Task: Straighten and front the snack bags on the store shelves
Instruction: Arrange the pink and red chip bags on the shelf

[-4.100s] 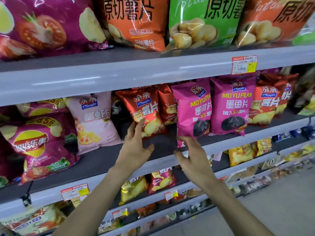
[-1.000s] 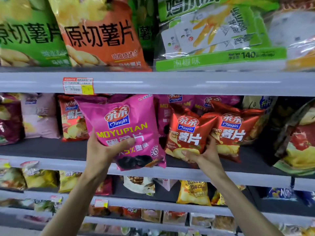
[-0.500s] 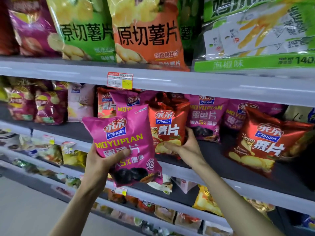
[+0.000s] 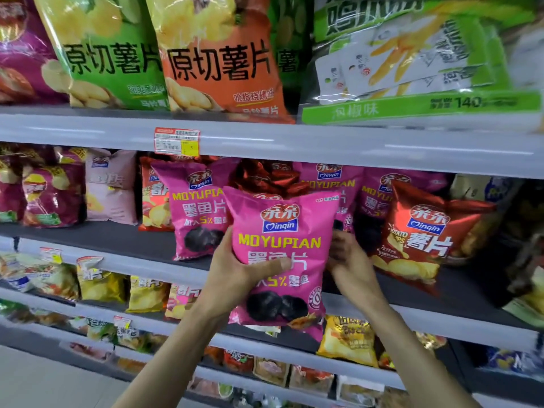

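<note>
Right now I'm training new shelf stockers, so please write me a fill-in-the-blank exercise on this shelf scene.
The left hand grips a ____ MOYUPIAN bag.
The red potato chips bag stands to the held bag's ____.
The green-and-white bag on the top shelf reads ____ near its bottom.
Missing words: pink; right; 140.

The left hand (image 4: pixel 235 272) grips a pink Moyupian bag (image 4: pixel 282 231) before the middle shelf (image 4: pixel 117 240); the right hand (image 4: pixel 350 266), blurred, sits at its right edge.

head cam | looks forward at shelves (image 4: pixel 323 145) | close | one view only
</note>
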### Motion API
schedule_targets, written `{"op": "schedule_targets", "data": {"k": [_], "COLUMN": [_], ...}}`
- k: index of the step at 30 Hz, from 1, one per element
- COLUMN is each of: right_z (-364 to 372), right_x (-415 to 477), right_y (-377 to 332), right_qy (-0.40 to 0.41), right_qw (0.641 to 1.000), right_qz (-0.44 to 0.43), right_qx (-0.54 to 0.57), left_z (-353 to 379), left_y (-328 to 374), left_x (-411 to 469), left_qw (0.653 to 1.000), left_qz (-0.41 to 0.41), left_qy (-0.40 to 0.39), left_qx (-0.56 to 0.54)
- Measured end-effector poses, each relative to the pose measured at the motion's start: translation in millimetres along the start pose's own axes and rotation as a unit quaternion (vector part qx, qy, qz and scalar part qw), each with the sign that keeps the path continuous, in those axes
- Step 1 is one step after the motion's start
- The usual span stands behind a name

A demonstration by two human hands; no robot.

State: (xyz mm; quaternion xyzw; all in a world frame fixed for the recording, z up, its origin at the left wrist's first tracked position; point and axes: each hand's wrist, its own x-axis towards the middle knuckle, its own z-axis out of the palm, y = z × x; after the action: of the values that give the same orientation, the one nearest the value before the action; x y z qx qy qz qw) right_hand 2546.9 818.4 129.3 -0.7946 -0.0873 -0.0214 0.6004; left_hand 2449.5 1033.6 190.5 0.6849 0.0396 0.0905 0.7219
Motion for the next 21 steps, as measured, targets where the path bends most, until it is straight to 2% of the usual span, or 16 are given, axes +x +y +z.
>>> {"op": "schedule_targets", "data": {"k": [3,6,11,14,18,21], "right_z": [-38.9,-72.1,-104.1,-115.6,-131.1,-140.1], "right_x": [-19.9,-38.2,-39.4,-27.8,-12.5,-6.7], "right_y": [0.8,7.1,20.8,21.8,34.4,39.1], "right_qy": [0.112,0.213,0.315,0.313,0.26,0.204], "right_qw": [0.993,0.974,0.941,0.948,0.963,0.975], "right_qz": [-0.026,-0.041,-0.039,-0.008,0.053,0.06], "right_qx": [-0.006,-0.061,-0.12,-0.052,0.036,0.066], "left_z": [34.1,65.3,97.9,107.6,111.5,111.5], "left_y": [0.9,2.7,-5.0,-7.1,-13.0,-18.7], "left_x": [14.4,36.1,61.7,69.9,78.5,82.4], "left_qw": [1.0,0.999,0.998,0.997,0.997,0.995], "left_qz": [-0.002,0.017,0.035,0.043,0.032,0.015], "left_qy": [-0.016,-0.023,0.028,0.042,0.003,-0.022], "left_qx": [0.015,0.034,0.041,0.046,0.069,0.093]}}
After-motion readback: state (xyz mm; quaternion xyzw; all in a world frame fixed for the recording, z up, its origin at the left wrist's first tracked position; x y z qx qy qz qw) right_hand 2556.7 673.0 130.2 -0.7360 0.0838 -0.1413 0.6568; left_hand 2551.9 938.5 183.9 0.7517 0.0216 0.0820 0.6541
